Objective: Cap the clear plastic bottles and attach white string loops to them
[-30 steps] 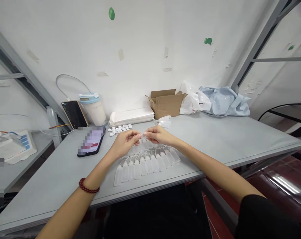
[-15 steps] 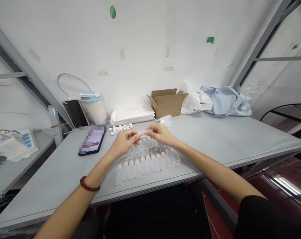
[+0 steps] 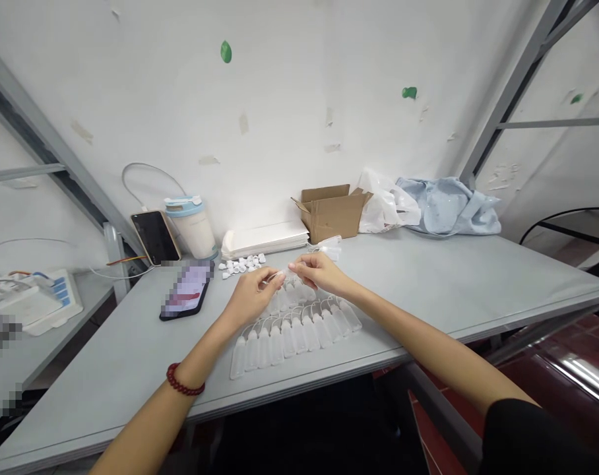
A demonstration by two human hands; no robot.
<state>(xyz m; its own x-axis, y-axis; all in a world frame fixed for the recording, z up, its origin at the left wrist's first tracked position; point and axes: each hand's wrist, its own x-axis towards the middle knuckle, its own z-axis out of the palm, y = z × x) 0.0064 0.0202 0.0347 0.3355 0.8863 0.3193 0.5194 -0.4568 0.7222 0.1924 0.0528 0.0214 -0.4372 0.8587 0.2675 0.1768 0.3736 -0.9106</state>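
In front of me, my left hand (image 3: pixel 256 289) is closed in a pinch on a small translucent plastic bottle (image 3: pixel 278 275), mostly hidden by the fingers. My right hand (image 3: pixel 319 270) is pinched close to the bottle's other end; what its fingertips hold is too small to make out. Below the hands lies a row of flat translucent bottles (image 3: pixel 284 338) with thin white loops at their tops. A second row of bottles (image 3: pixel 288 298) sits just behind it, partly covered by my hands. Small white caps (image 3: pixel 240 265) lie loose beyond my left hand.
A phone (image 3: pixel 188 290) lies at left, with another phone (image 3: pixel 156 237) propped against a tumbler (image 3: pixel 193 227). Along the wall are stacked white sheets (image 3: pixel 264 239), an open cardboard box (image 3: pixel 334 218), a white plastic bag (image 3: pixel 388 204) and blue cloth (image 3: pixel 442 204). More bottles (image 3: pixel 330 251) lie by the box.
The translucent bottle between my hands shows less now, more covered by the fingers. My fingertips have shifted slightly around it. The whole view has tilted up a little.
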